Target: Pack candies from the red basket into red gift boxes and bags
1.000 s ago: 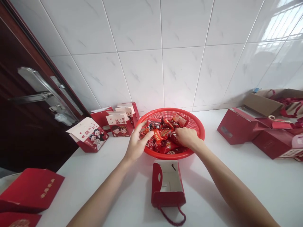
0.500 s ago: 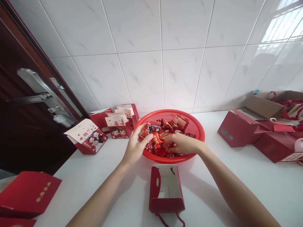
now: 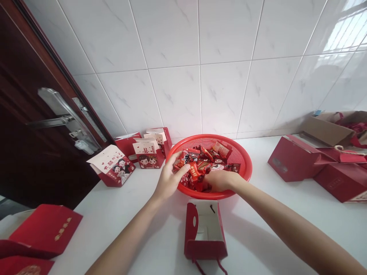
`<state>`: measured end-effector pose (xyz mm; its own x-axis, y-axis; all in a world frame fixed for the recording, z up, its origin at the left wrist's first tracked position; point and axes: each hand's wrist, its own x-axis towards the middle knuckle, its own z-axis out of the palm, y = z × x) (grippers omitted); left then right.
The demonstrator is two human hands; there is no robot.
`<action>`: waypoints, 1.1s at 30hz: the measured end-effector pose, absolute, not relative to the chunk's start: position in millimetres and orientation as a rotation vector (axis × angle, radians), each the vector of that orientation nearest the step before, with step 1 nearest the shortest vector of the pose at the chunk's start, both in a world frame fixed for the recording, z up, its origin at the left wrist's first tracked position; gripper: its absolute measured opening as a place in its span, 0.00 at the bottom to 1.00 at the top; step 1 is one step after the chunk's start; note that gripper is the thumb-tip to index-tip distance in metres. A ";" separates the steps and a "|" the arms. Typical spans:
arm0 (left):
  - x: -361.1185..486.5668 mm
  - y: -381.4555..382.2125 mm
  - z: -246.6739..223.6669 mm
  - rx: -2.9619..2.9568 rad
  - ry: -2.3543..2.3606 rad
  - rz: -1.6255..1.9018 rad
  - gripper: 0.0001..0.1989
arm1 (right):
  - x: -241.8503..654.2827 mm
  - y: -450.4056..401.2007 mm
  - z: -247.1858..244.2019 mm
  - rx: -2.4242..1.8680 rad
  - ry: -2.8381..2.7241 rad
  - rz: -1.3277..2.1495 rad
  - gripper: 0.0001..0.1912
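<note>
White table, tiled wall: red mesh basket held glossy candies, your left hand was spread, right hand half-buried, grip indeterminable.

- White tiled wall, faintly grey-streaked
- Barred window reflection, bright, upper right
- Dark brown door, left, metal handle
- White desk along the wall
</note>
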<state>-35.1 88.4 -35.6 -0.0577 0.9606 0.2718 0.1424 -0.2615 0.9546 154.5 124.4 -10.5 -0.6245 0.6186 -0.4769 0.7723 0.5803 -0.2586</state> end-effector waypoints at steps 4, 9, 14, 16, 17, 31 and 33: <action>-35.1 89.5 -35.9 1.467 1.212 1.409 0.29 | 151.3 131.8 -10.7 1.013 2.510 -0.701 0.11; -34.0 89.3 -31.6 1.400 1.169 1.421 0.30 | 167.0 138.9 -6.0 0.986 2.681 -1.205 0.08; -36.4 90.6 -31.2 1.331 1.192 1.443 0.30 | 179.1 140.0 -5.4 1.404 2.636 -2.039 0.06; -37.4 91.5 -31.9 1.322 1.194 1.456 0.30 | 180.0 138.7 -5.2 1.523 2.525 -2.129 0.07; -37.7 91.7 -32.1 1.320 1.189 1.459 0.30 | 180.3 137.9 -5.0 1.566 2.489 -2.156 0.08; -33.2 86.9 -28.7 1.352 1.142 1.425 0.33 | 184.0 133.3 -7.9 1.698 2.752 -2.231 0.12; -34.4 87.8 -30.0 1.369 1.162 1.435 0.33 | 183.8 135.6 -8.2 1.726 2.764 -2.299 0.13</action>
